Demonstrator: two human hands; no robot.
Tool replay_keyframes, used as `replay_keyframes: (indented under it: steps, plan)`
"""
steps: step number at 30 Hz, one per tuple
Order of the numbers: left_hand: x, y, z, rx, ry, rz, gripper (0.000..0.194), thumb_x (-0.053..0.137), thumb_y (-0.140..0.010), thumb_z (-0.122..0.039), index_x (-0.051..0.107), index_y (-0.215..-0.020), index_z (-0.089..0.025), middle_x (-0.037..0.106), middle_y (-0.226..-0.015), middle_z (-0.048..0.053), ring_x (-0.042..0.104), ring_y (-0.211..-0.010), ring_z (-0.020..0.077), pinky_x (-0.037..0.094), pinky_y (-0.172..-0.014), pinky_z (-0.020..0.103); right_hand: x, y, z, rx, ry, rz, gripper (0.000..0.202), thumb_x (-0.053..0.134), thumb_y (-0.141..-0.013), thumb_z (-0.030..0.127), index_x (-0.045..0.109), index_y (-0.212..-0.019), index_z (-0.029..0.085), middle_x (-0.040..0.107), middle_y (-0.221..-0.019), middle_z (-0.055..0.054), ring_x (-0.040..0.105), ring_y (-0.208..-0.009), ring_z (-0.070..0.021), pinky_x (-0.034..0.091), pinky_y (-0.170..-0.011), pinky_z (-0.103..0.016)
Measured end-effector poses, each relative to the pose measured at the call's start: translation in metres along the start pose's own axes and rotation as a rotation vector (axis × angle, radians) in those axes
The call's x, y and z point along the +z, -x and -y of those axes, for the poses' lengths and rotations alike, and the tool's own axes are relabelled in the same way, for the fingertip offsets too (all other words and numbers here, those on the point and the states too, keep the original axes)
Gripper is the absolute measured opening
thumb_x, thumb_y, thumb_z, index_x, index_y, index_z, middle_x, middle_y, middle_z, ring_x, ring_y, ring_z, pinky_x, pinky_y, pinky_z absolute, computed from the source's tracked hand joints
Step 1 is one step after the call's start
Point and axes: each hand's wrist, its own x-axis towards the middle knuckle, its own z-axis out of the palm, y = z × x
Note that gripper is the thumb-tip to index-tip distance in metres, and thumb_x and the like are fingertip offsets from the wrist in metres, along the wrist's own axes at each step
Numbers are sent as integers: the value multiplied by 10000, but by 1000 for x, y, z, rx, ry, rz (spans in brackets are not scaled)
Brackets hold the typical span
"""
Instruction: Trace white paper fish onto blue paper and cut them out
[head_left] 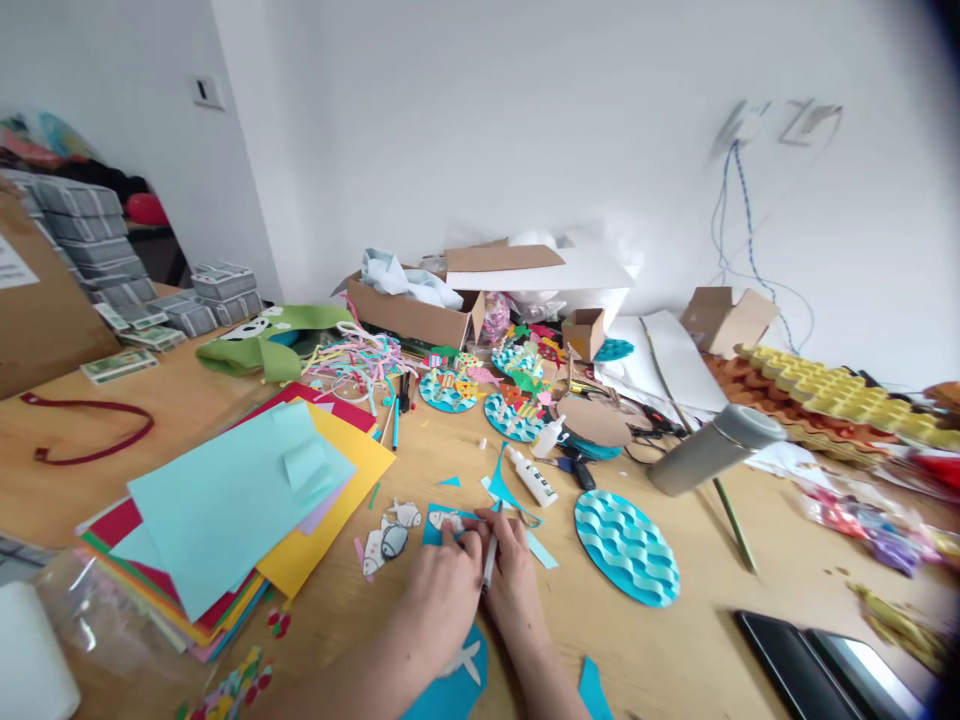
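Note:
Near the front middle of the table, my right hand (513, 570) is closed round a pen (490, 563) whose upper part shows between the fingers. Beside it on the left, my left hand (444, 585) presses with bent fingertips on a blue sheet (442, 697) and a white paper fish (444, 520); nothing shows gripped in it. A white fish-tail shape (466, 660) lies lower on the same sheet. Left of the hands are paper fish cut-outs (394, 540). Blue scraps (506, 482) and a white glue bottle (534, 478) lie beyond the right hand.
A stack of coloured paper (225, 510) covers the left side. To the right are a wavy blue oval (627, 547), a grey flask (712, 450), a long green stem (735, 525) and a black phone or case (787, 660). Decorated discs (448, 392) and boxes (412, 312) stand farther back.

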Motion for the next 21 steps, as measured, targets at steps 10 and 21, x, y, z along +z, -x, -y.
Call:
replay_keyframes:
  steps: [10,21]
  plan:
    - [-18,-5,33,-51,98,-11,207,442,-926,-195,564,-1089,-156,701,-854,128,697,-830,280,513,-672,339,-6,-2,6,-96,9,-167,161,457,-950,279,600,-947,205,667,-931,-87,595,-908,-237,475,-835,-406]
    - [-19,-10,53,-62,215,-43,184,490,-924,-200,609,-1064,-197,702,-954,80,664,-917,228,463,-759,299,-2,-2,1,-133,36,-119,190,451,-873,153,597,-990,185,627,-983,-116,623,-935,-240,524,-826,-412]
